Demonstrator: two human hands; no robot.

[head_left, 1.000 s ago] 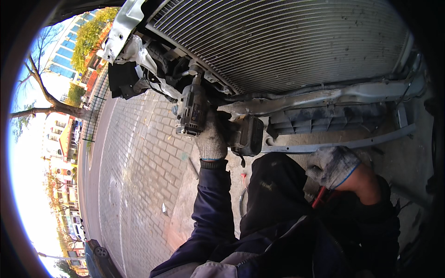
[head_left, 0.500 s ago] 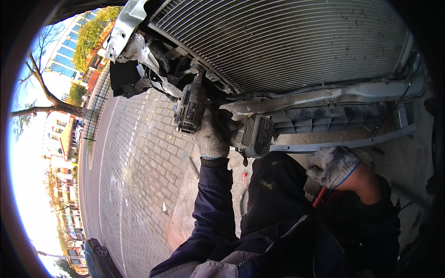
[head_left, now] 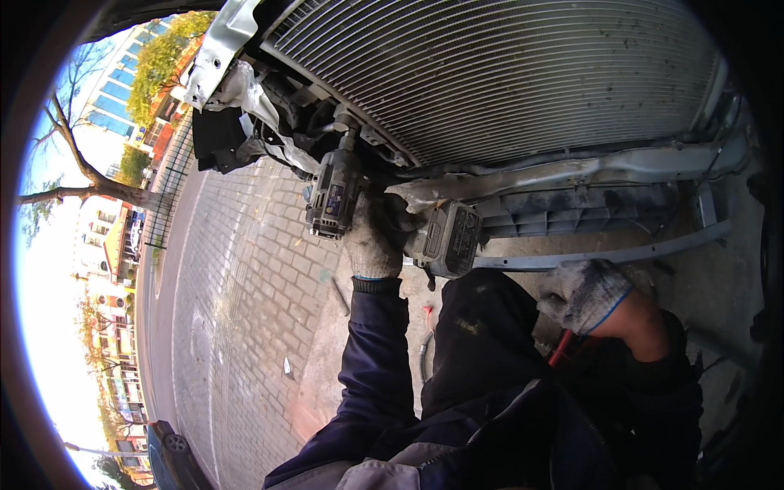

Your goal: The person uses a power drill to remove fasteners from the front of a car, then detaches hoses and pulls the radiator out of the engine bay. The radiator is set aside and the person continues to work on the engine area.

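Observation:
My left hand (head_left: pixel 374 237), in a dirty knit glove, is wrapped round the grip of a cordless impact wrench (head_left: pixel 335 196). The wrench's battery (head_left: pixel 453 238) sticks out to the right of the hand. Its socket end (head_left: pixel 347 135) points away from me and meets the metal parts by the lower left corner of a finned radiator (head_left: pixel 506 82). By my knee, my right hand (head_left: pixel 590 296) is gloved too, with its fingers curled closed. Whatever the curled fingers may hold is hidden. Just under that wrist a red object (head_left: pixel 562 347) shows in part.
A dented metal crossbeam (head_left: pixel 572 170) runs below the radiator, with a black ribbed plastic panel (head_left: pixel 572 208) under it. Crumpled metal (head_left: pixel 253 90) juts out left of the wrench. A curved grey bar (head_left: pixel 604 255) lies low near my knee. Brick paving (head_left: pixel 245 286) stretches to the left.
Almost nothing differs. The wrench stays at the same spot in my left hand, and my right hand has shifted very slightly left.

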